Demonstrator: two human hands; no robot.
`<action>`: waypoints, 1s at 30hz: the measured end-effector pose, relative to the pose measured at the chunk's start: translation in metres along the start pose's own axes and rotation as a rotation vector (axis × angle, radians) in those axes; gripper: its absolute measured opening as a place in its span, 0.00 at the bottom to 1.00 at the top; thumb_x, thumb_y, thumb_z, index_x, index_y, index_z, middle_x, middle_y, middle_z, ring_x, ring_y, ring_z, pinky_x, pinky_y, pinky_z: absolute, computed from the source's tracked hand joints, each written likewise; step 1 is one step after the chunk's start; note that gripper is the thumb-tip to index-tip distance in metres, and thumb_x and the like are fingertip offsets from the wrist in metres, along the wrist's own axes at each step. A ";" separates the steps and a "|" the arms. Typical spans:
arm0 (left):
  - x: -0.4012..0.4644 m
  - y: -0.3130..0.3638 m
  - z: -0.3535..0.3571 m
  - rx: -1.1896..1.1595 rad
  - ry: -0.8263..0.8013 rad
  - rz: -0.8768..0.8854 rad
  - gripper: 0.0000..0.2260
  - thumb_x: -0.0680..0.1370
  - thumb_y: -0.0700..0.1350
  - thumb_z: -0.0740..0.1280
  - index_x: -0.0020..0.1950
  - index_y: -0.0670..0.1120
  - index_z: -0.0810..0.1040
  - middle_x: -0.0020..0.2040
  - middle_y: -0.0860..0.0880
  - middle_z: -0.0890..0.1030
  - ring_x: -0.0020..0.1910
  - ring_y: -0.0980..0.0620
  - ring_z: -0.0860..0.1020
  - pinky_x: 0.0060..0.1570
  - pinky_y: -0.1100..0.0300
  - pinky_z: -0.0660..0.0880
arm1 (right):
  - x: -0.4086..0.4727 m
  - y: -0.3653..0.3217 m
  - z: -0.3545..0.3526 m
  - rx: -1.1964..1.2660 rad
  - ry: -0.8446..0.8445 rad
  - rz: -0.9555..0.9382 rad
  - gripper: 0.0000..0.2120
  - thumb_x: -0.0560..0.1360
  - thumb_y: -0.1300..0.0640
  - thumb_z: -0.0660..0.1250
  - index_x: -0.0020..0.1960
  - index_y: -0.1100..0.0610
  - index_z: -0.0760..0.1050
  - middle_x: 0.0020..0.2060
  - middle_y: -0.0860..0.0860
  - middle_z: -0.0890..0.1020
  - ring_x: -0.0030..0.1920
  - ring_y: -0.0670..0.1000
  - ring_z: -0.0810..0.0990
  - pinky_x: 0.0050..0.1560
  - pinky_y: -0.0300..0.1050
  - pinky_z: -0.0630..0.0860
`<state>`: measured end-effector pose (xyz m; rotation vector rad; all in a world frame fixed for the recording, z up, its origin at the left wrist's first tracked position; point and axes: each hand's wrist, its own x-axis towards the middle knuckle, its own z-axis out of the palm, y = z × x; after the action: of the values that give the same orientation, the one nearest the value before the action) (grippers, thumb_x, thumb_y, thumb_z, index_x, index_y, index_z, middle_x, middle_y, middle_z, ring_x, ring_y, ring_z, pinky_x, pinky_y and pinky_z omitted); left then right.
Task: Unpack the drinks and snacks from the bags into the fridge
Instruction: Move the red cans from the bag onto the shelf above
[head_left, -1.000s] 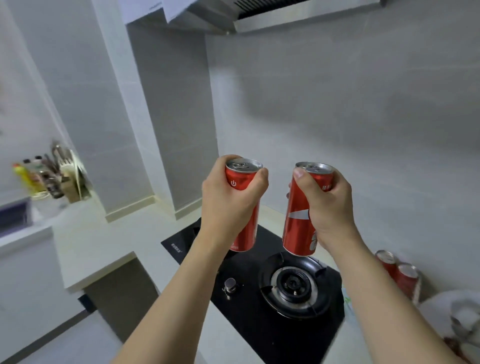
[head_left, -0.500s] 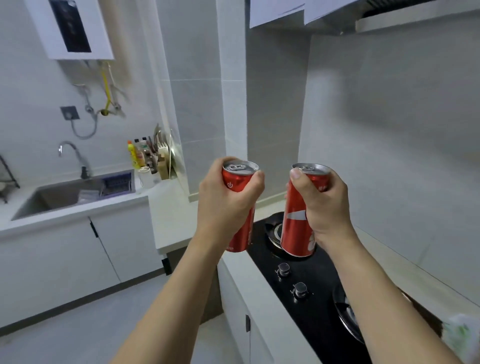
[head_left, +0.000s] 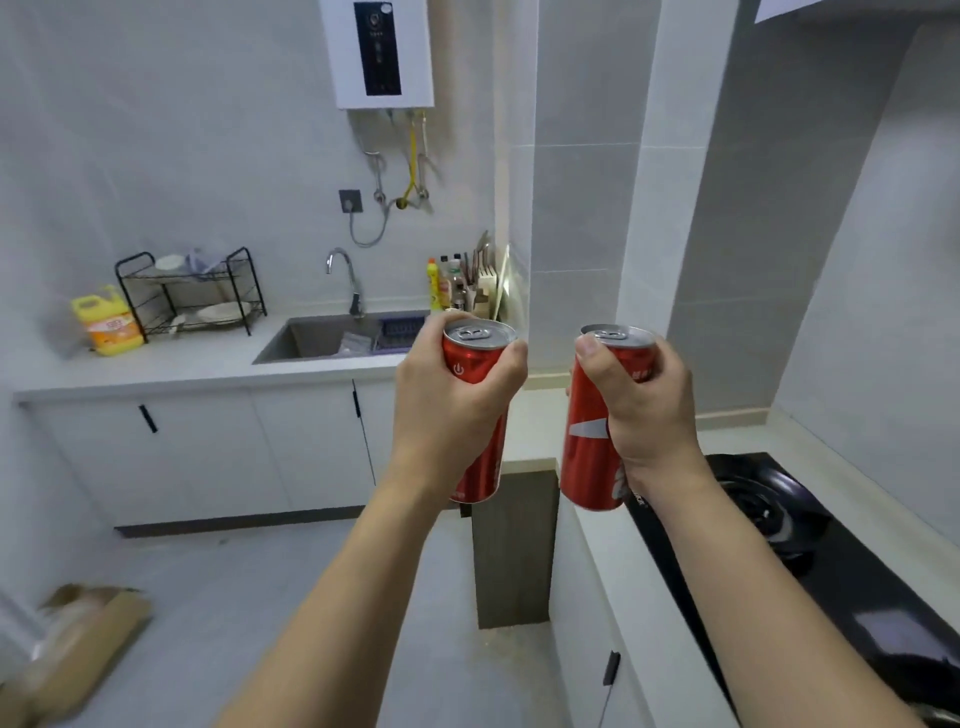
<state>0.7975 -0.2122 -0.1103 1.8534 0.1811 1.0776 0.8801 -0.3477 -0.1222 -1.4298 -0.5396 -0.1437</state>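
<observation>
Above floor, 2 hand-held cans (head_left: 589, 441)

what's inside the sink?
Inside the sink, toward its right end, sit a purple-blue basket and a pale, blurry item beside it. The left hand and its can cover the sink's right edge.

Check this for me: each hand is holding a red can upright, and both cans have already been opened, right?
Not quite. The head view shows the left hand and right hand each gripping a red can upright, but the left can and right can are unopened: both pull tabs lie flat on sealed lids.
</observation>
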 end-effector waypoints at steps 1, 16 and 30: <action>0.001 -0.002 -0.006 0.014 0.029 -0.006 0.14 0.73 0.51 0.74 0.55 0.51 0.74 0.44 0.57 0.79 0.43 0.63 0.79 0.39 0.72 0.75 | 0.002 0.002 0.008 -0.002 -0.030 0.000 0.19 0.60 0.34 0.70 0.44 0.45 0.75 0.38 0.46 0.81 0.41 0.52 0.82 0.48 0.56 0.82; -0.013 -0.017 -0.090 0.288 0.396 -0.086 0.13 0.73 0.48 0.74 0.53 0.47 0.76 0.39 0.55 0.81 0.38 0.61 0.80 0.36 0.73 0.72 | 0.005 0.013 0.119 0.176 -0.394 0.014 0.20 0.61 0.34 0.69 0.43 0.47 0.74 0.37 0.48 0.80 0.41 0.51 0.81 0.46 0.50 0.81; -0.082 0.016 -0.229 0.527 0.752 -0.133 0.11 0.72 0.46 0.75 0.49 0.48 0.77 0.37 0.54 0.81 0.36 0.59 0.80 0.35 0.70 0.74 | -0.084 -0.031 0.251 0.400 -0.816 0.045 0.17 0.63 0.36 0.72 0.45 0.45 0.76 0.42 0.54 0.83 0.44 0.58 0.84 0.47 0.63 0.81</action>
<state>0.5741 -0.1142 -0.1097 1.7409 1.0961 1.7018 0.7273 -0.1294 -0.1200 -1.0631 -1.1269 0.5831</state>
